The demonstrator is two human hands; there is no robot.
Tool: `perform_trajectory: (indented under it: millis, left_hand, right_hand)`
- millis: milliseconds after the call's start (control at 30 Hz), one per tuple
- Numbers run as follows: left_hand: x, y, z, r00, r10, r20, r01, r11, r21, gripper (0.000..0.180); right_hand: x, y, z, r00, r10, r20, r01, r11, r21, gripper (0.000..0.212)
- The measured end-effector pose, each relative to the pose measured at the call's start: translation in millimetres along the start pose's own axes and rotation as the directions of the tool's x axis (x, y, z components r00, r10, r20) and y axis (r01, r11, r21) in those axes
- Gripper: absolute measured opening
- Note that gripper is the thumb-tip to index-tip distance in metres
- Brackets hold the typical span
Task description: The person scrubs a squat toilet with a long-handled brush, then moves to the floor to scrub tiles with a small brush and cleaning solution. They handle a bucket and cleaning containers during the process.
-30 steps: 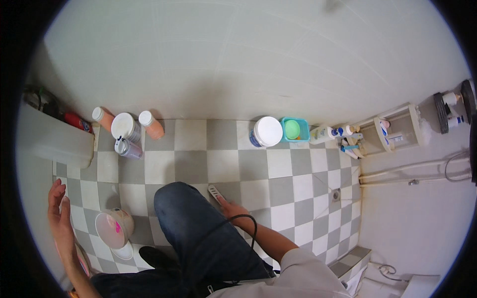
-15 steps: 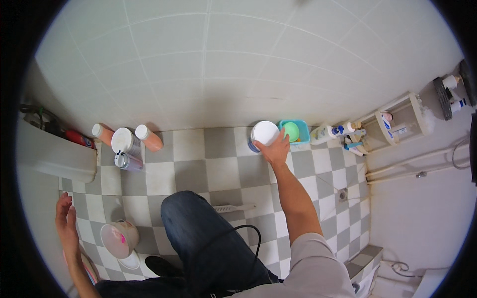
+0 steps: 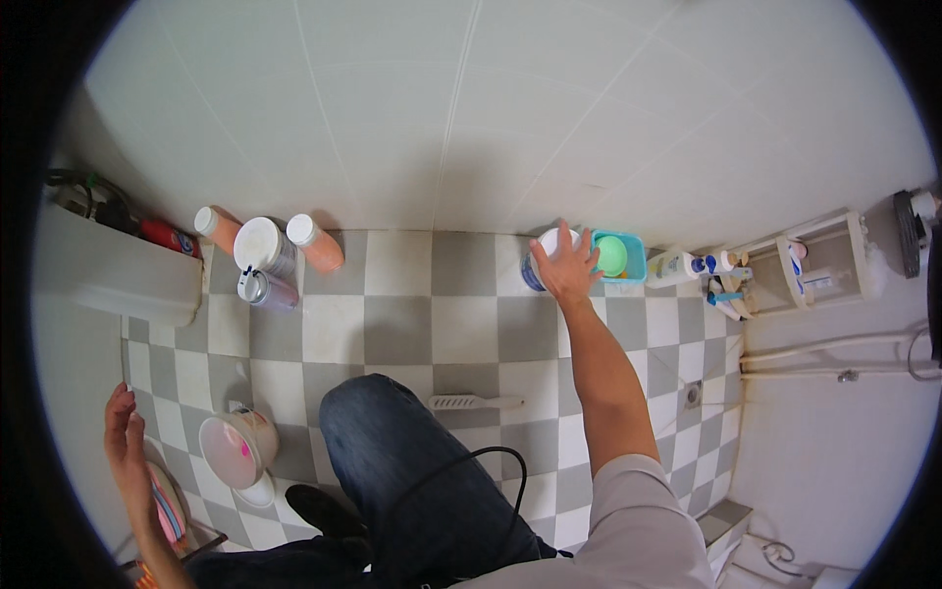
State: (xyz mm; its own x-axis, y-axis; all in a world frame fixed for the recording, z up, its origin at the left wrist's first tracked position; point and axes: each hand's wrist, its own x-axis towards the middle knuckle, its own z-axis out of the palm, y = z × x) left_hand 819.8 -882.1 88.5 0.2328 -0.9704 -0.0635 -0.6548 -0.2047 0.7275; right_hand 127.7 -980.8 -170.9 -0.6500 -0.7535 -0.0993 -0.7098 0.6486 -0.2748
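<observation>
My right hand [image 3: 567, 269] reaches to the far wall, its fingers spread over the white lid of a blue-and-white tub [image 3: 533, 274]. It covers much of the lid. Touching the tub on its right is a turquoise basket [image 3: 640, 257] with a light green bowl [image 3: 610, 255] inside. At the far left edge my left hand [image 3: 126, 432] is raised and empty, its fingers loosely bent. A bucket [image 3: 257, 432] with something pink in it stands on the floor to the right of that hand.
Two orange bottles with white caps [image 3: 316, 243], a white-lidded jar [image 3: 261, 243] and a clear flip-top bottle [image 3: 270, 290] stand far left. A white brush [image 3: 476, 402] lies mid-floor. Right are pump bottles [image 3: 672, 268], a shelf rack [image 3: 824, 260] and a drain [image 3: 694, 395].
My right hand has shifted from the lid's near right edge to across its top, fingers spreading wider. The view has shifted slightly. My left hand stays raised at the left.
</observation>
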Motion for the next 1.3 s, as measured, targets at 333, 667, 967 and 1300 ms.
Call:
perform_trajectory:
  millis: [333, 667, 967, 1300]
  left_hand:
    - [-17.4, 32.4, 7.6, 0.999, 0.003, -0.032, 0.001, 0.995, 0.104, 0.031]
    - [-27.4, 66.5, 7.2, 0.986, 0.111, -0.123, -0.104, 0.993, 0.063, 0.029]
    - [31.1, 42.0, 14.8, 0.985, 0.128, -0.115, -0.139, 0.986, -0.088, 0.027]
    - [22.5, 63.3, 39.1, 0.99, 0.123, -0.067, -0.133, 0.977, -0.168, 0.026]
  right_hand:
    - [1.2, -6.1, 18.2, 0.998, -0.045, 0.036, 0.052, 0.973, -0.224, 0.076]
    - [-18.2, 13.5, 6.6, 0.97, -0.143, 0.197, 0.173, 0.974, -0.147, 0.095]
    - [-138.3, 0.7, -2.9, 0.944, -0.125, 0.305, 0.164, 0.981, -0.107, 0.081]
    - [-122.2, -17.3, 21.4, 0.975, 0.171, 0.143, -0.146, 0.975, -0.165, 0.053]
